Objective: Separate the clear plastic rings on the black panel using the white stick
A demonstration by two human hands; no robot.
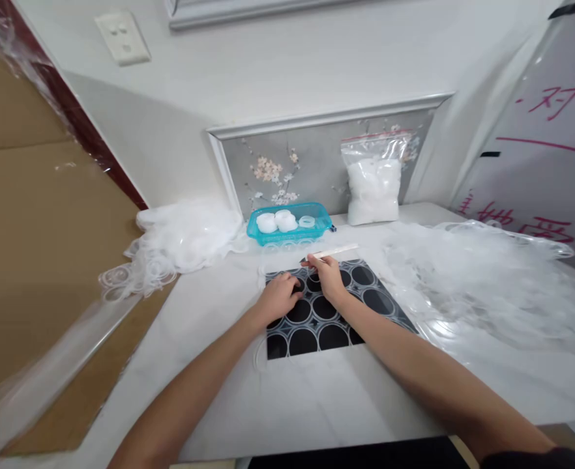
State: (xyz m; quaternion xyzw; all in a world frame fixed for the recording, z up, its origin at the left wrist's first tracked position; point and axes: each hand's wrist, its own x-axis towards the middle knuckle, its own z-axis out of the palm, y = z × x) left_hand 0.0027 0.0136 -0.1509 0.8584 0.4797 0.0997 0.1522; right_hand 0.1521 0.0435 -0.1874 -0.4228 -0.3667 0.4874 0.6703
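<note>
On the white table lies a black rectangular mat [331, 336], with a clear plastic sheet patterned with round rings [299, 311] over it. The sheet's scalloped edges reach past the mat at the left and back. My left hand [278, 298] rests on the sheet's left part, fingers bent and apart, holding nothing. Close by on the right, my right hand [327, 273] is closed around a slim white craft knife [339, 250]. Its dark tip points left, near the mat's back edge. Where the blade meets the plastic is too small to make out.
Behind the mat stands a blue plastic basket [287, 240] with white rings in it. A zip bag of white pieces [374, 189] leans on the wall. Clear plastic scraps pile up at left [184, 238] and right [483, 286]. A cardboard box [38, 215] is at far left.
</note>
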